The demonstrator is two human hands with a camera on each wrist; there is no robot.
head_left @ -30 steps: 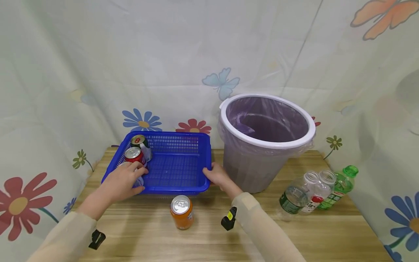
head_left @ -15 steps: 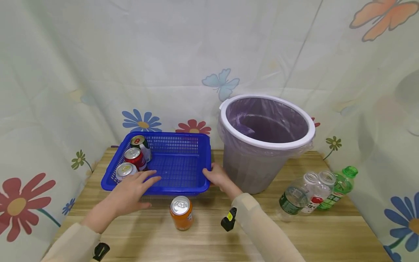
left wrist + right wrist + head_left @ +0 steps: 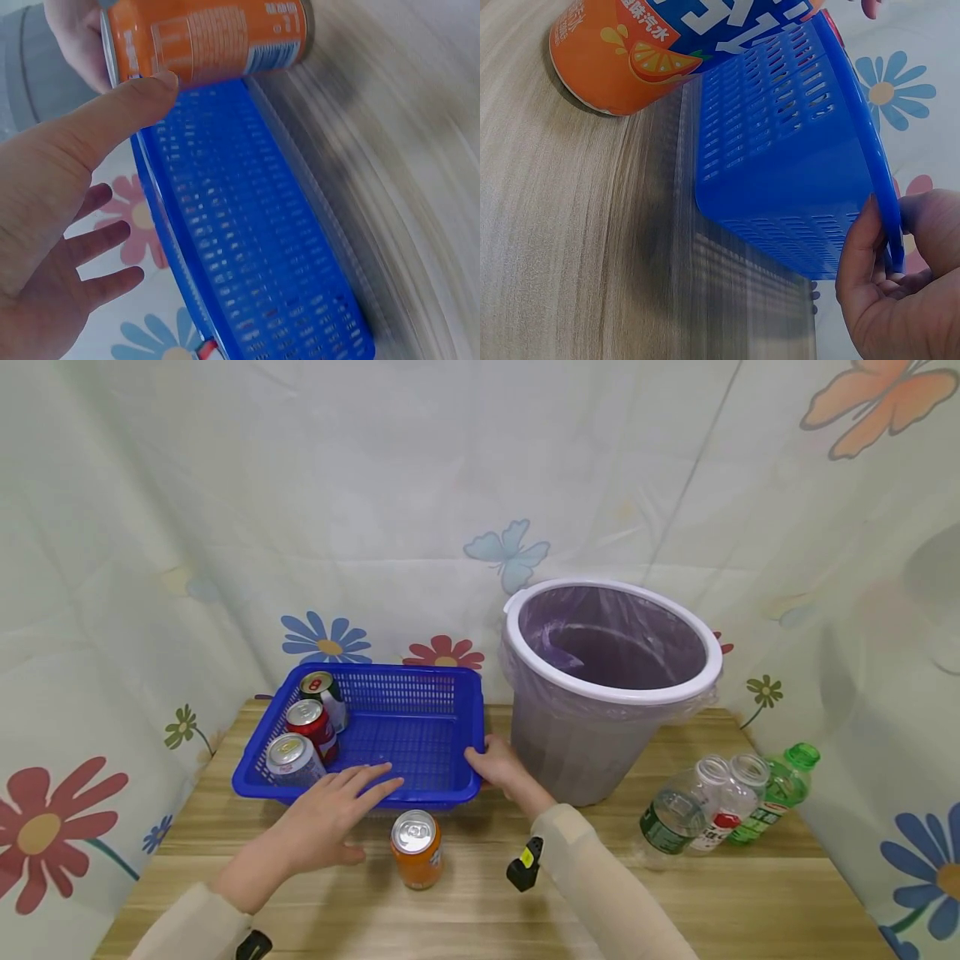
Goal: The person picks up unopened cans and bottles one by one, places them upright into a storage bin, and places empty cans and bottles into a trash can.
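My left hand [image 3: 326,818], fingers spread, hovers by the basket's front rim, just left of an orange soda can [image 3: 417,850] standing upright on the table. In the left wrist view the thumb overlaps the orange can [image 3: 217,41], and nothing is in the grasp. My right hand [image 3: 498,763] grips the right rim of the blue plastic basket [image 3: 405,795]; the right wrist view shows thumb and fingers pinching that rim [image 3: 885,180]. Along the basket's left side stand a silver can [image 3: 294,762], a red can [image 3: 312,727] and a dark green can [image 3: 325,697].
A grey trash bin [image 3: 577,760] with a white rim and clear purple liner stands right of the basket. Farther right are two clear bottles, one with a green label [image 3: 667,822], and a green bottle [image 3: 783,789]. A flowered cloth [image 3: 375,485] hangs behind the wooden table [image 3: 465,918].
My left hand has let go of the silver can inside the basket and moved right and toward me, close to the orange can. The right hand keeps its hold on the rim.
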